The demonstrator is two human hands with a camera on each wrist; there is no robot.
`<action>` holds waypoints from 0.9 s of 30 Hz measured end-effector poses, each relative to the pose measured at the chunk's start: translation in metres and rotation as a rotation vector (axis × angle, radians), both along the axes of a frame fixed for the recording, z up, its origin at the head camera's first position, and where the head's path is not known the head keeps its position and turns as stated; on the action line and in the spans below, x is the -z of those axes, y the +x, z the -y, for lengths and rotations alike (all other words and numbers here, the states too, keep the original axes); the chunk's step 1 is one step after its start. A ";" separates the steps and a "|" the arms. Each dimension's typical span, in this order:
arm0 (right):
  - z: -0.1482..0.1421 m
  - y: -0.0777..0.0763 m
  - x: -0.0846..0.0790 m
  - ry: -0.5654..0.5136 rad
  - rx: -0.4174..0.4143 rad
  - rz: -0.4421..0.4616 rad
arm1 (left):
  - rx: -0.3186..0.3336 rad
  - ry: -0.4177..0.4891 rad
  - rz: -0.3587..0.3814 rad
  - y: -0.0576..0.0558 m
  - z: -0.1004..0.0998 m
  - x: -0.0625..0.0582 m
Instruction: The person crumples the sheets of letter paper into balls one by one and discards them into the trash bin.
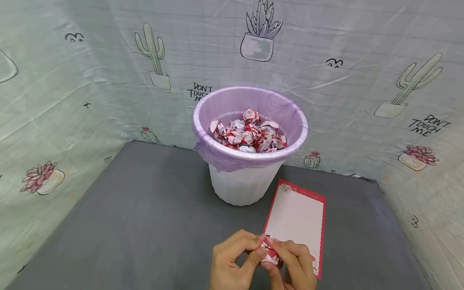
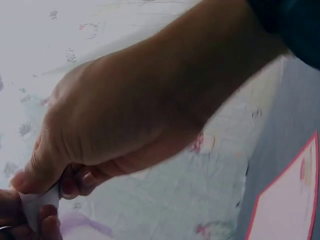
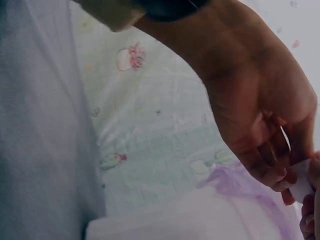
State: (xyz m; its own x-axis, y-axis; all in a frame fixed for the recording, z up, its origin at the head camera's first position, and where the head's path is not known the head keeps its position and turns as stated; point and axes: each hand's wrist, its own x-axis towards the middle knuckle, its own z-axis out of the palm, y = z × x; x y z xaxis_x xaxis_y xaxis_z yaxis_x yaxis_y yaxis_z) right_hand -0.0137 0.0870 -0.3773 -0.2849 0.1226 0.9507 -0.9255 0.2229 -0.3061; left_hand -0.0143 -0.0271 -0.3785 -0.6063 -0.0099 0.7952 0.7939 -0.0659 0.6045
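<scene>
We see a crumpled red-and-white paper ball [image 1: 270,254] held in the air over the near part of the gray tabletop [image 1: 145,225], right of its middle. Both hands share it, probably because opposing pressure packs the paper tighter than one hand could. The purple liner [image 1: 237,162] is folded over the rim of the white wastebasket [image 1: 241,187], likely so it stays put; that stands toward the tabletop's far edge, with crumpled paper balls [image 1: 250,135] inside. A flat red-bordered sheet [image 1: 297,213] lies just right of it, probably for easy reach.

Our left hand [image 1: 232,257] pinches the ball between thumb and forefinger, leaving a small gap behind the tips. Our right hand [image 1: 295,264] pinches the opposite side, its other fingers bent.
</scene>
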 end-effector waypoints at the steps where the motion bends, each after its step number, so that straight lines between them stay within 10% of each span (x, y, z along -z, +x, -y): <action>1: -0.001 0.000 0.000 -0.013 -0.017 0.005 | -0.041 -0.041 -0.027 0.001 0.000 -0.001; 10: -0.009 0.000 -0.007 0.132 0.187 -0.030 | -0.098 -0.203 -0.001 0.001 0.004 0.006; 17: -0.011 -0.003 -0.004 0.073 -0.057 -0.048 | -0.030 -0.146 0.119 0.002 0.004 0.009; 27: -0.019 -0.007 -0.013 0.203 -0.061 -0.089 | 0.249 0.047 0.590 0.010 0.009 -0.005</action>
